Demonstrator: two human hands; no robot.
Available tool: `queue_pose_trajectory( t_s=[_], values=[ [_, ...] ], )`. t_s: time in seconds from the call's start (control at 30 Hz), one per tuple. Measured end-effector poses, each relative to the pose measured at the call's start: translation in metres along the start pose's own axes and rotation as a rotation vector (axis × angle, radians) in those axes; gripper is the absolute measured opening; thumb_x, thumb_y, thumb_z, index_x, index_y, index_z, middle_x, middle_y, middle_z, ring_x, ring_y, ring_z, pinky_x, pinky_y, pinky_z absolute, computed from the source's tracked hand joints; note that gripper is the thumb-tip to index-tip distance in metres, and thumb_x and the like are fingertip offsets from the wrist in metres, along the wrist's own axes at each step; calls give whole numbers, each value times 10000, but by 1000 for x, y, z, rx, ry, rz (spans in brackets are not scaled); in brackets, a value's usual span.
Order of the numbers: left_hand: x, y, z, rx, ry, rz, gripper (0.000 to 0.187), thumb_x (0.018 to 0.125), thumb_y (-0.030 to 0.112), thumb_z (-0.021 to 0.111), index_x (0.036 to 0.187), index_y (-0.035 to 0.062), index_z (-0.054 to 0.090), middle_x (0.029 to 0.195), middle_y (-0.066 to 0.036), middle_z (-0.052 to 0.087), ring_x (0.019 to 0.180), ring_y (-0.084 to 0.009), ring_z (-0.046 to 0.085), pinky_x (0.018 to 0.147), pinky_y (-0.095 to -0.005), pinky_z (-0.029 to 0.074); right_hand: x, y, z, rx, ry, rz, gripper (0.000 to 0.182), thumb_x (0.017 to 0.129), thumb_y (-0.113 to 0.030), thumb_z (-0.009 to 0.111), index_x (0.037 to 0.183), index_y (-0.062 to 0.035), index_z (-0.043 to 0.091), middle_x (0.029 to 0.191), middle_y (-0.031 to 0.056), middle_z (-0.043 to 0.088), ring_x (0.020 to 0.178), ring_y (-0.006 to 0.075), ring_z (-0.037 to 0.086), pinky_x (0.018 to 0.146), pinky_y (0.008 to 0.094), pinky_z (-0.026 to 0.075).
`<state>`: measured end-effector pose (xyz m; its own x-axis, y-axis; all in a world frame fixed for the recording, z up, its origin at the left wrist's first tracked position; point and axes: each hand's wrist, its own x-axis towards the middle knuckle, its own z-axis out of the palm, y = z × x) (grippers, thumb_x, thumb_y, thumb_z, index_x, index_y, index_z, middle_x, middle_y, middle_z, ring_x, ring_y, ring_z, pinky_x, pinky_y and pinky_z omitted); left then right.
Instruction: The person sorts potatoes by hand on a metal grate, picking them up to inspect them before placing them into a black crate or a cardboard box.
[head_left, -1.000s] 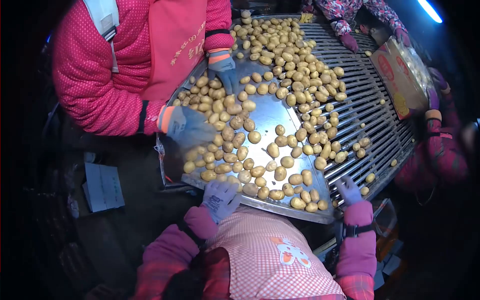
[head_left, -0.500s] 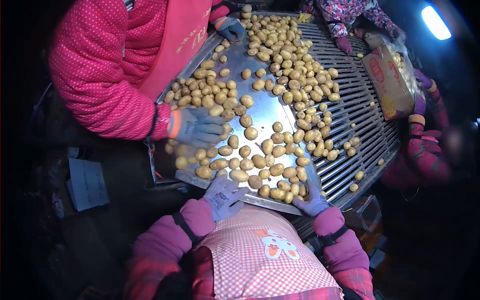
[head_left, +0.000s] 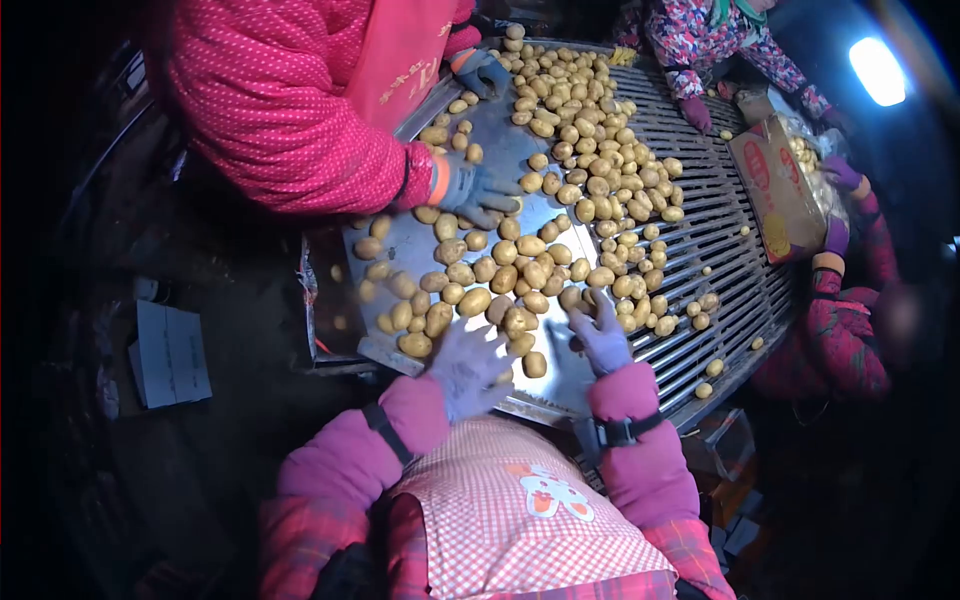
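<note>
Bright white lamp at upper right, dark floor at left, dim lighting

Red apron of co-worker, upper left: row of pale characters, Chinese in look, running slantwise up cloth; too small for sure reading. Cardboard box, at right: red round marks on side, yellow mark near lower corner; wording not readable. Pale carton, lower left: faint print line, also unreadable.
</note>
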<state>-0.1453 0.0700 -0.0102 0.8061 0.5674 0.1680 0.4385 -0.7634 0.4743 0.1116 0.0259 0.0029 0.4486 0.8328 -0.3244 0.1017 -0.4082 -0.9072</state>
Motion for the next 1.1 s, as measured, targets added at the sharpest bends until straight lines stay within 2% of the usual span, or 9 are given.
queue_pose_trajectory(
  t_s=[0.1,0.2,0.27,0.33,0.5,0.8,0.9,1.0,1.1],
  values=[
    [-20,15,3,-57,-167,227,170,766,316,662,875,187,677,964,3,620,1032,-231,565,971,-526,361,-23,24,-45,-185,-228,144,388,918,-311,648,1195,-41,607,919,41,658,787,103,603,680,253,496],
    [-19,7,9,-113,-141,206,144,781,283,647,873,179,685,957,-13,619,979,-235,578,918,-489,400,-44,49,-41,-357,-405,186,372,950,-353,608,1166,-52,641,927,29,654,806,107,592,721,269,501],
    [-6,-2,6,-20,-54,380,212,799,262,632,982,164,672,1024,-33,629,913,-244,608,862,-458,438,-49,33,-26,-402,-391,95,428,956,-347,598,1246,-33,598,994,49,650,883,135,598,796,288,503],
    [10,9,2,-119,0,0,312,813,250,624,1111,156,623,1079,-62,627,842,-264,636,792,-441,475,-53,37,-10,-333,-398,174,451,959,-341,592,1281,-26,569,1034,59,647,922,144,594,832,293,495],
    [66,6,21,213,-489,-156,586,834,240,635,1382,184,434,1268,-120,547,951,-263,676,724,-440,518,-57,60,1,-214,-375,139,407,947,-280,604,1290,-61,571,984,74,661,872,133,610,795,281,505],
    [71,-9,19,257,-526,-234,751,825,217,682,1464,145,295,1127,-138,595,896,-229,669,654,-383,509,-62,49,-13,-226,-286,212,408,944,-307,622,1265,-57,586,1105,89,662,1009,141,605,869,281,492],
    [61,-1,2,-1218,-210,-507,617,906,185,578,1458,46,339,1316,-179,533,999,-201,632,781,-358,509,-63,39,-3,-71,-260,126,546,932,-317,643,1365,-27,483,1140,118,644,1027,148,611,881,298,500],
    [57,26,-8,-1535,-111,-556,594,966,225,530,1488,53,302,1376,-164,494,1076,-190,597,914,-351,484,-75,4,15,-46,-198,-96,783,891,-347,689,1483,-15,299,1198,167,619,1043,208,633,914,324,502],
    [50,46,1,-1573,-24,-301,652,1016,352,420,1530,39,169,1443,-192,416,1166,-247,558,997,-364,447,-77,-19,12,-257,-113,-152,772,871,-322,711,1472,-20,330,1216,171,616,1046,217,639,909,339,509]
  ],
)
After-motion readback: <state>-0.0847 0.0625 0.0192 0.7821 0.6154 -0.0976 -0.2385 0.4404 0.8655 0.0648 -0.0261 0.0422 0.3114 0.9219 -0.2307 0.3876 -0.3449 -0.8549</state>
